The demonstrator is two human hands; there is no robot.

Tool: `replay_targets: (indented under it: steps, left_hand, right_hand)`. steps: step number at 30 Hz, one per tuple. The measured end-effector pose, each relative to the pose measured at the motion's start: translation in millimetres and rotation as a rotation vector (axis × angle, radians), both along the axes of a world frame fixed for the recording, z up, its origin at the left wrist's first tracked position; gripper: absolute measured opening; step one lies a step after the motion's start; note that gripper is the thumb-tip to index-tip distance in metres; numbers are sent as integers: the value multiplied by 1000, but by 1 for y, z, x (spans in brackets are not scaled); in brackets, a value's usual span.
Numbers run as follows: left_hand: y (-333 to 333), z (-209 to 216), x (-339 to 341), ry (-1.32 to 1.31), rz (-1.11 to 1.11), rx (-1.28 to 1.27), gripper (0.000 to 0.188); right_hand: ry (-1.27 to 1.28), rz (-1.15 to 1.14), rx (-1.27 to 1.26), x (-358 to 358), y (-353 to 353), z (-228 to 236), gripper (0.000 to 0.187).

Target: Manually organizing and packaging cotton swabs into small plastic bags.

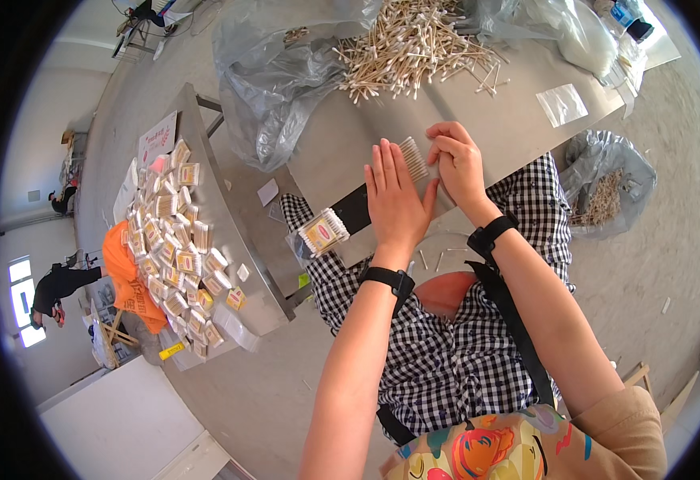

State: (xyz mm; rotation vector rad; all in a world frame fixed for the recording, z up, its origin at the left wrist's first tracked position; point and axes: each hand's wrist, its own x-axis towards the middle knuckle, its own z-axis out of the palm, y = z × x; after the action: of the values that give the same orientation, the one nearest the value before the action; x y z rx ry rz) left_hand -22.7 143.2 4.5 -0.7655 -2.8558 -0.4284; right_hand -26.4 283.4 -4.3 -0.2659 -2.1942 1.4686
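Observation:
A flat row of cotton swabs (414, 159) lies on the metal table (330, 132) between my hands. My left hand (395, 196) is stretched flat along the row's left side, fingers straight. On the other side, my right hand (463, 170) is curled with its fingers bent inward; what it may hold is hidden. To the left of my left hand, a filled pack of cotton swabs (323, 232) with a yellow and white label sits at the table's near edge, beside a black strip (352, 211). Farther back rises a loose heap of cotton swabs (414, 52).
A side table (263, 308) at left bears many packed swabs (175, 248) and an orange cloth (130, 280). Clear plastic bags (266, 88) flank the heap. A small bag (562, 104) lies at right, above a lined bin (638, 172) with swabs. Another person (62, 288) bends far left.

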Motion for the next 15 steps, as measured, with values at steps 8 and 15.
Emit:
replay_targets:
  steps: [8, 15]
  left_hand:
    - [-2, 0, 2, -10, 6, 63, 80]
    - [-1, 1, 3, 20, -48, 30, 81]
  right_hand:
    - [-6, -4, 30, 0, -1, 3, 12]
    - [-4, -7, 22, 0, -1, 3, 13]
